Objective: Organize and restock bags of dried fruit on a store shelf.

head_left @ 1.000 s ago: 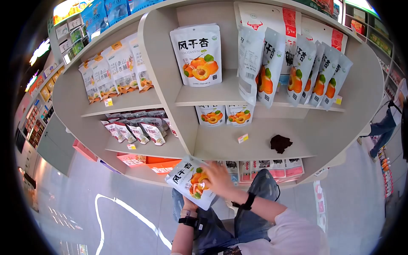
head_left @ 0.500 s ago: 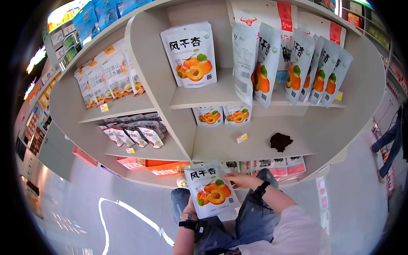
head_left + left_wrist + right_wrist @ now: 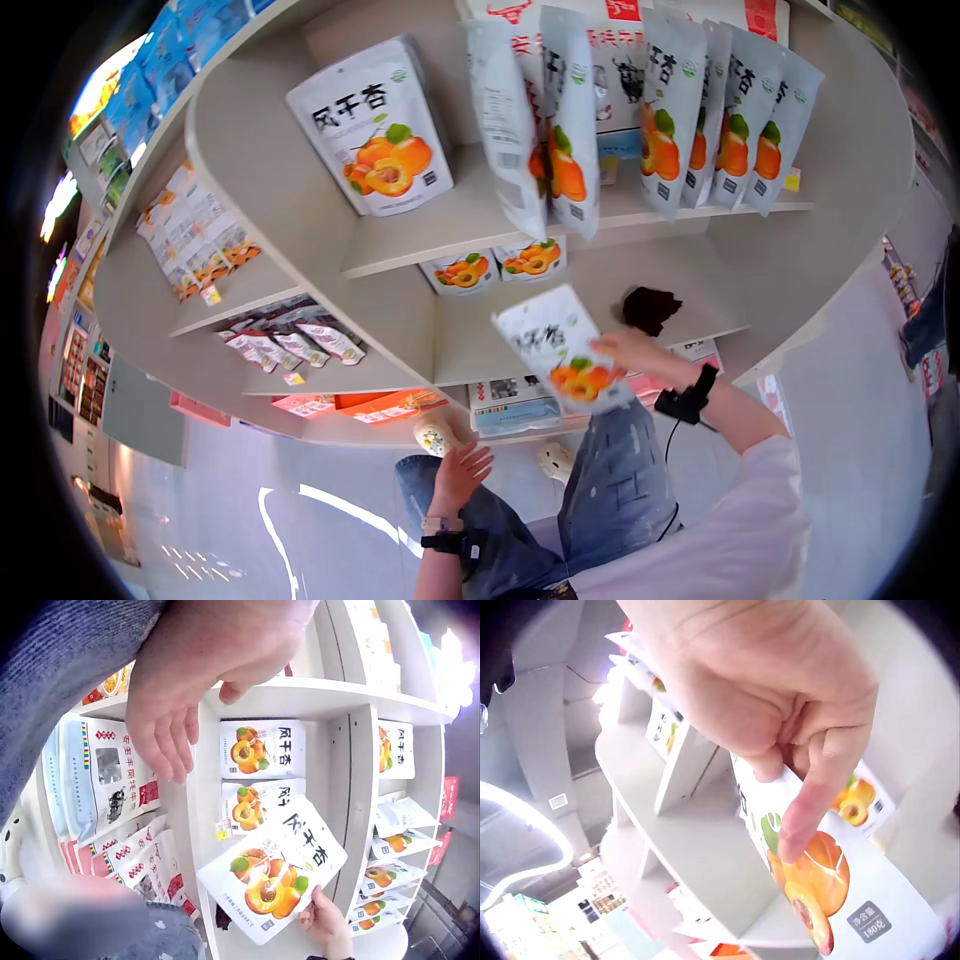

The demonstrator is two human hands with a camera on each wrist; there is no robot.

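My right hand [image 3: 635, 355] pinches a white dried-apricot pouch [image 3: 545, 330] by its side edge, thumb and fingers on either face. Tilted, the pouch is in front of the lower shelf compartment, its printed apricots facing out. In the right wrist view the index finger [image 3: 802, 821] lies across the apricot print. My left hand [image 3: 460, 478] holds nothing and hovers by the left knee, fingers loosely extended. Two matching pouches [image 3: 261, 750] stand at the back of the lower compartment, partly overlapped by the held pouch in the left wrist view.
A dark brown crumpled item [image 3: 650, 310] lies on the lower shelf, right of the held pouch. Above, one apricot pouch [image 3: 375, 140] stands left and several lean at right [image 3: 735, 120]. Small snack bags [image 3: 290, 347] fill the left compartment. Larger packs [image 3: 112, 776] sit at the bottom.
My left hand has let go of the pouch and lowered slightly. The right hand has carried the pouch up and right toward the lower shelf. The head view has shifted toward the shelves.
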